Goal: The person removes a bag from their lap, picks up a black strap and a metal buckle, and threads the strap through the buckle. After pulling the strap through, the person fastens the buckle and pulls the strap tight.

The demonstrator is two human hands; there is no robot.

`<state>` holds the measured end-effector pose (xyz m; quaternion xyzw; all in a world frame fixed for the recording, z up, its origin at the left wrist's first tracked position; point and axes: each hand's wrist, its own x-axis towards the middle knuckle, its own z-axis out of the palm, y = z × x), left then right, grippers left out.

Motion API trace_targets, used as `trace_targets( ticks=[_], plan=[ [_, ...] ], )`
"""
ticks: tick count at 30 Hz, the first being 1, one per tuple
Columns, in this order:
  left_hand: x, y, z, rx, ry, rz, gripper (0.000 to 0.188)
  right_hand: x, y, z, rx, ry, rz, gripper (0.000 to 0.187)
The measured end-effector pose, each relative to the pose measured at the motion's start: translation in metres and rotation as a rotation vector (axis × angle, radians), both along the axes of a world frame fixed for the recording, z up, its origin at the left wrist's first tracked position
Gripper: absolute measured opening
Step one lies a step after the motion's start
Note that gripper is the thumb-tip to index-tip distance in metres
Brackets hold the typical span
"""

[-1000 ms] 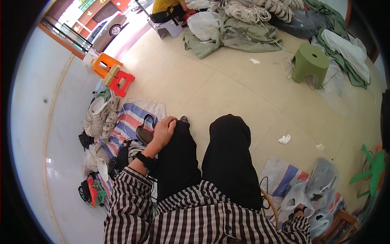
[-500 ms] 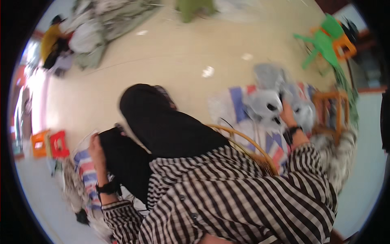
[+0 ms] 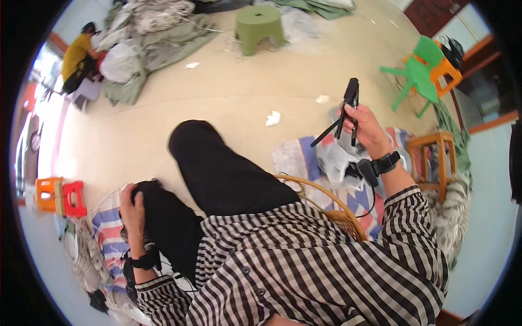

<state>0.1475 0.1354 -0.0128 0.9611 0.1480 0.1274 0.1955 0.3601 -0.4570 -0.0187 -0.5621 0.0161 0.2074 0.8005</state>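
I see right hand point(image 3: 366, 128) pinching black rods point(image 3: 352, 92), left of green chair point(image 3: 420, 70); long axes mostly point away from wearer point(image 3: 283, 250), one slants leftward; left hand point(image 3: 132, 213) loosely spread.

Your left hand point(image 3: 132, 209) rests at your left knee point(image 3: 153, 193), beside the left sheet point(image 3: 110, 233). Your right hand point(image 3: 365, 129) holds the slim rods point(image 3: 352, 89) above the bags point(image 3: 333, 162), which lie on the right sheet point(image 3: 309, 151). To their right stands the wooden stool point(image 3: 432, 139); the chair point(image 3: 420, 69) stands beyond it. The step stool point(image 3: 258, 24) is ahead; the cloth pile point(image 3: 163, 44) lies left of it.
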Motion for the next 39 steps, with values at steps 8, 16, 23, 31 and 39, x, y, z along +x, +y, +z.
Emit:
trace_targets(
  ticks=[8, 16, 23, 31, 39],
  plan=[
    [-0.007, -0.090, 0.083, -0.948, -0.018, -0.131, 0.021, 0.002, 0.215, 0.087, 0.220, -0.020, 0.682, 0.017],
    [-0.031, -0.098, 0.092, -1.640, -0.236, -0.054, 0.043, -0.089, 0.379, 0.114, 0.207, 0.055, 1.114, 0.018],
    [-0.074, -0.074, 0.079, -1.499, -0.320, 0.061, 0.043, -0.130, 0.441, 0.092, -0.033, -0.172, 1.222, 0.017],
    [-0.113, -0.042, 0.057, -1.495, -0.473, 0.239, 0.032, -0.156, 0.480, 0.094, -0.085, -0.160, 1.157, 0.038],
    [-0.122, -0.034, 0.028, -1.696, -0.656, 0.243, 0.026, -0.145, 0.495, 0.073, 0.004, 0.020, 1.254, 0.042]
  ],
)
